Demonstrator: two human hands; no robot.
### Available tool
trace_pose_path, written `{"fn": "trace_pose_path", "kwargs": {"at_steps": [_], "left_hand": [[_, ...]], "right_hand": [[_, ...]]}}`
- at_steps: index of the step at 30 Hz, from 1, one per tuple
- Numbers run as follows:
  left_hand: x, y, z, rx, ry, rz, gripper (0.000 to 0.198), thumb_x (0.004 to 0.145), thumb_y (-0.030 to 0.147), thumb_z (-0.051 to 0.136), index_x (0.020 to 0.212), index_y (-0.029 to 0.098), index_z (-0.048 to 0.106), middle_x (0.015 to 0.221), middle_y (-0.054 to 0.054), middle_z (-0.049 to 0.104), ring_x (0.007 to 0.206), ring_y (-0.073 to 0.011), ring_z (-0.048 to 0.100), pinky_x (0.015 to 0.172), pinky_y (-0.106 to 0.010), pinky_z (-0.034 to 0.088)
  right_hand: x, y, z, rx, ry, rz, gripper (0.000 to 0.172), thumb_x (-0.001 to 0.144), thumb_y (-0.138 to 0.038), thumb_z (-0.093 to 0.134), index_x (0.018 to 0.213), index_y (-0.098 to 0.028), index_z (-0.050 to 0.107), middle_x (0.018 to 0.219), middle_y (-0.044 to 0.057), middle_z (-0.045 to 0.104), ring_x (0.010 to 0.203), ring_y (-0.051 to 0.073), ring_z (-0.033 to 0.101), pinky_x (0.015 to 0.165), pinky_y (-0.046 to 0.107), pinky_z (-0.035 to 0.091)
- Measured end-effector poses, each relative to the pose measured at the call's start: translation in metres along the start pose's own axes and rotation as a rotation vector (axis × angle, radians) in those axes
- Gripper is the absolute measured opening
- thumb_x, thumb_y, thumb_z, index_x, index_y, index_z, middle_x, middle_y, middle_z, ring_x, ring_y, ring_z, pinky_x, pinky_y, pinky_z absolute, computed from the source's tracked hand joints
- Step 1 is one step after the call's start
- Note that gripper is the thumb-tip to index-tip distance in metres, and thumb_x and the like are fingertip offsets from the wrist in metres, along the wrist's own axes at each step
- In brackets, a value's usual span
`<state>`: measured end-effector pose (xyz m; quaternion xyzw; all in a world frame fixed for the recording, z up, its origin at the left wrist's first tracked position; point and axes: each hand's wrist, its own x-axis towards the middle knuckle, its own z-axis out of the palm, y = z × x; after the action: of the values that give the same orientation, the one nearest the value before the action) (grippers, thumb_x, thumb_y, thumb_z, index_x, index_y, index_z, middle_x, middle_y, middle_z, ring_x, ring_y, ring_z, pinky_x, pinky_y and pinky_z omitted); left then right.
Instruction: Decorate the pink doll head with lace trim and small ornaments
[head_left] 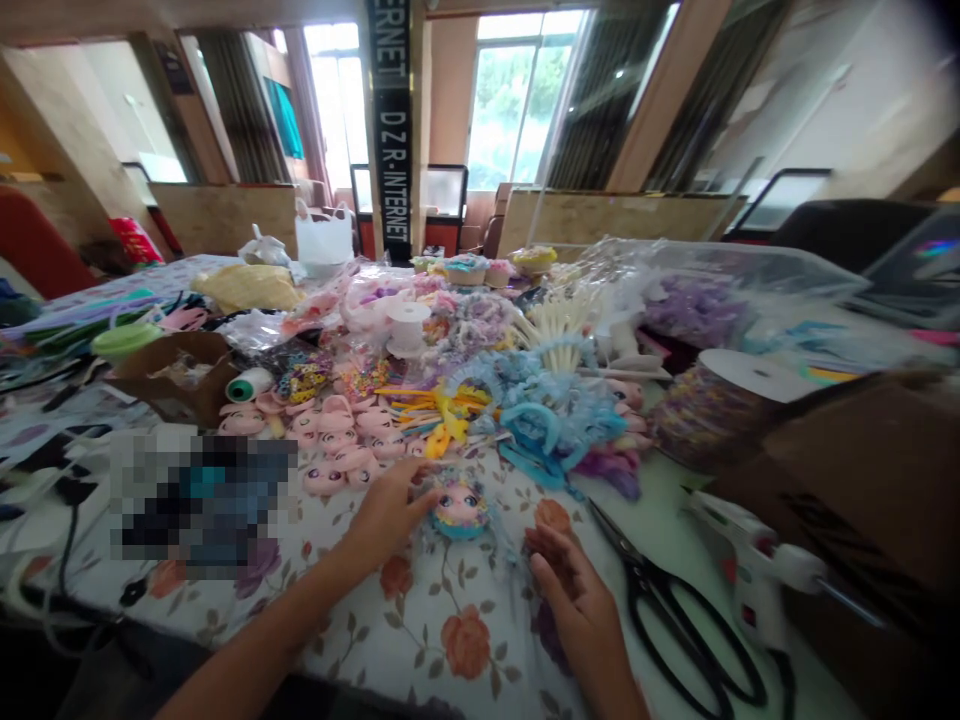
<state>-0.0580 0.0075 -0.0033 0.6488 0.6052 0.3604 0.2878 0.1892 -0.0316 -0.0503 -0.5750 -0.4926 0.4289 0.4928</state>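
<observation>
The left forearm slants in from the lower left, palm down, and the left hand point(394, 510) has its thumb and forefinger at the left side of a small doll head point(459, 507), which sits face up on the flowered tablecloth point(465, 640) between the two hands; whether they pinch it, I cannot tell. The right hand point(568, 582) is nearer the body on the other side, apart from the doll head, thumb up and fingers loosely curled; whether they hold a thin strand is unclear. Just right of that hand lie black scissors point(664, 610), points away from the person, then a white glue gun point(750, 560) and a cardboard box point(870, 480), which hem in that side. Ahead, a heap of doll faces point(337, 440) and blue netting point(559, 405) bounds the reach. Bare cloth runs between the forearms down to the table's near edge, leaving room to draw back.
</observation>
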Motion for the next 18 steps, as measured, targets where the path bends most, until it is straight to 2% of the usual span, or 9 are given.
{"fn": "trace_pose_path", "kwargs": {"at_steps": [3,5,8,11,13,14,18], "left_hand": [[0.002,-0.003,-0.013,0.033,0.088,0.017,0.026,0.083,0.036,0.054,0.098,0.018,0.065,0.097,-0.008,0.069,0.087,-0.0229,0.064,0.075,-0.034,0.05],[0.007,-0.002,-0.021,0.09,0.135,0.077,0.024,0.086,0.037,0.051,0.089,0.019,0.066,0.089,-0.006,0.07,0.08,-0.0211,0.064,0.075,-0.033,0.05],[0.025,0.009,-0.023,0.208,0.131,0.244,0.023,0.088,0.035,0.05,0.087,0.019,0.066,0.086,-0.005,0.07,0.076,-0.0189,0.064,0.073,-0.031,0.049],[0.054,0.029,-0.006,0.373,-0.094,0.495,0.021,0.09,0.027,0.048,0.088,0.02,0.068,0.088,-0.005,0.069,0.085,-0.0188,0.063,0.078,-0.029,0.047],[0.075,0.043,0.012,0.579,-0.214,0.552,0.023,0.09,0.022,0.047,0.086,0.019,0.069,0.086,-0.006,0.069,0.086,-0.0192,0.064,0.077,-0.028,0.047],[0.084,0.049,0.021,0.696,-0.243,0.545,0.024,0.089,0.022,0.047,0.083,0.018,0.07,0.085,-0.007,0.069,0.087,-0.0203,0.064,0.076,-0.029,0.047],[0.107,0.063,0.053,0.789,-0.198,0.512,0.022,0.085,0.022,0.052,0.081,0.011,0.07,0.086,-0.016,0.068,0.087,-0.0272,0.065,0.074,-0.035,0.049]], "right_hand": [[-0.004,0.0,-0.002,-0.065,-0.027,-0.034,0.041,0.076,-0.047,0.062,0.105,-0.018,0.065,0.111,0.014,0.069,0.107,0.029,0.064,0.095,0.044,0.049],[-0.003,-0.003,-0.003,-0.105,-0.051,-0.06,0.037,0.079,-0.045,0.058,0.104,-0.017,0.065,0.109,0.014,0.069,0.104,0.028,0.065,0.093,0.042,0.05],[0.012,-0.017,-0.002,-0.218,-0.05,-0.163,0.031,0.083,-0.037,0.053,0.103,-0.017,0.066,0.104,0.013,0.071,0.097,0.026,0.067,0.087,0.039,0.053],[0.047,-0.036,0.005,-0.393,-0.039,-0.331,0.028,0.084,-0.024,0.047,0.101,-0.017,0.067,0.1,0.012,0.071,0.092,0.024,0.068,0.083,0.037,0.053],[0.075,-0.046,0.012,-0.518,-0.008,-0.386,0.03,0.084,-0.017,0.043,0.102,-0.014,0.068,0.102,0.013,0.071,0.093,0.024,0.067,0.085,0.037,0.052],[0.088,-0.049,0.016,-0.579,0.013,-0.399,0.032,0.082,-0.013,0.043,0.102,-0.013,0.068,0.102,0.014,0.071,0.095,0.025,0.067,0.087,0.038,0.051],[0.122,-0.046,0.028,-0.619,0.033,-0.41,0.032,0.078,-0.009,0.046,0.1,-0.011,0.069,0.099,0.016,0.072,0.094,0.028,0.067,0.088,0.04,0.05]]}}
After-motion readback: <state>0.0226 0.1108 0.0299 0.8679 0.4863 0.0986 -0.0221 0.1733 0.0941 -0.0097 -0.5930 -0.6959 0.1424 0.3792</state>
